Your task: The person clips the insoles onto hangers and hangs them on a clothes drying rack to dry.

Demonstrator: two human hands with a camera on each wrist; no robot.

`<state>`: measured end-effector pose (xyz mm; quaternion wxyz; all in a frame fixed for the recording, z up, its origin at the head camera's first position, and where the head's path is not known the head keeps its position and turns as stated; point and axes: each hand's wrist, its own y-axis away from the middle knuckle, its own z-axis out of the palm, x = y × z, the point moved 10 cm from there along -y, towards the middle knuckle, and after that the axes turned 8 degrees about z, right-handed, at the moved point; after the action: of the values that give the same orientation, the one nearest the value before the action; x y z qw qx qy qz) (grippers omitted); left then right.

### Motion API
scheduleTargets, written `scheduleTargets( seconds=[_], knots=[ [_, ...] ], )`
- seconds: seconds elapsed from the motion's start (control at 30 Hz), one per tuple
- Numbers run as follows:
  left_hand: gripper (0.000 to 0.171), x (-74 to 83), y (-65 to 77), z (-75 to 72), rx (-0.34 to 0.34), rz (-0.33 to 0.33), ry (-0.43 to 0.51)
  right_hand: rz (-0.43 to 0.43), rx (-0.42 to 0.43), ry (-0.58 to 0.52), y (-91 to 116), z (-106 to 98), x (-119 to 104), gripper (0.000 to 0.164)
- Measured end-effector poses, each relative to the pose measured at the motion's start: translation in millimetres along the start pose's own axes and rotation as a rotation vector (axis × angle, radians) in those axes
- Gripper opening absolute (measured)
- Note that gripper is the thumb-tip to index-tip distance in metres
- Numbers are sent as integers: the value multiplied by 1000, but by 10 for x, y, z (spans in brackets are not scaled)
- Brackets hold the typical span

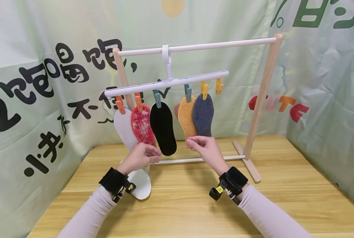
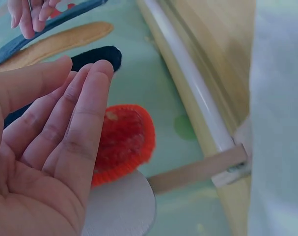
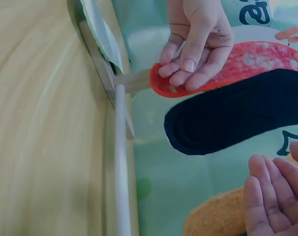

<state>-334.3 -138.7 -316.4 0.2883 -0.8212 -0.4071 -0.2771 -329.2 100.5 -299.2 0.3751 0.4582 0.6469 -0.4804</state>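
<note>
Several insoles hang by clips from a white hanger (image 1: 195, 77). My left hand (image 1: 141, 157) is in front of the lower end of the red insole (image 1: 142, 124), just left of the black insole (image 1: 163, 129). Its fingers are loosely extended, with nothing between them in the left wrist view. My right hand (image 1: 206, 148) is at the lower ends of the tan insole (image 1: 186, 114) and the grey-blue insole (image 1: 203, 114), hiding their tips. Its fingers (image 3: 266, 201) are relaxed and hold nothing. A white insole (image 1: 123, 127) hangs at the far left, partly behind the red one.
The hanger hooks over the top bar (image 1: 224, 45) of a wooden stand (image 1: 261, 99) on a wooden table (image 1: 183, 205). Another white insole (image 1: 141, 186) is low by the stand's left foot. An unused yellow clip (image 1: 219, 86) hangs at the hanger's right end.
</note>
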Motion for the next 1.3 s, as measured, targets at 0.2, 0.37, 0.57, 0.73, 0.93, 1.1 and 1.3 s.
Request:
scheduleTargets(
  seconds=[0.2, 0.37, 0.57, 0.73, 0.93, 1.1, 1.3],
  knots=[
    [10, -99, 66, -17, -33, -8, 3, 46, -75, -27, 75, 204, 30, 24],
    [9, -153, 106, -27, -68, -1, -5, 73, -162, -29, 146, 406, 17, 25],
    [11, -214, 160, -23, -123, -7, -1, 69, -255, 7, 215, 648, 47, 26],
    [16, -260, 205, 12, -177, 11, -38, 79, -331, 49, 273, 859, 135, 23],
    [20, -278, 251, 49, -223, 53, -33, 86, -422, 100, 342, 1081, 227, 26],
    [22, -307, 289, 50, -245, 54, -22, 127, -462, 140, 375, 1208, 287, 24],
    [23, -338, 343, 58, -278, 59, -10, 169, -503, 135, 377, 1315, 285, 25]
  ],
)
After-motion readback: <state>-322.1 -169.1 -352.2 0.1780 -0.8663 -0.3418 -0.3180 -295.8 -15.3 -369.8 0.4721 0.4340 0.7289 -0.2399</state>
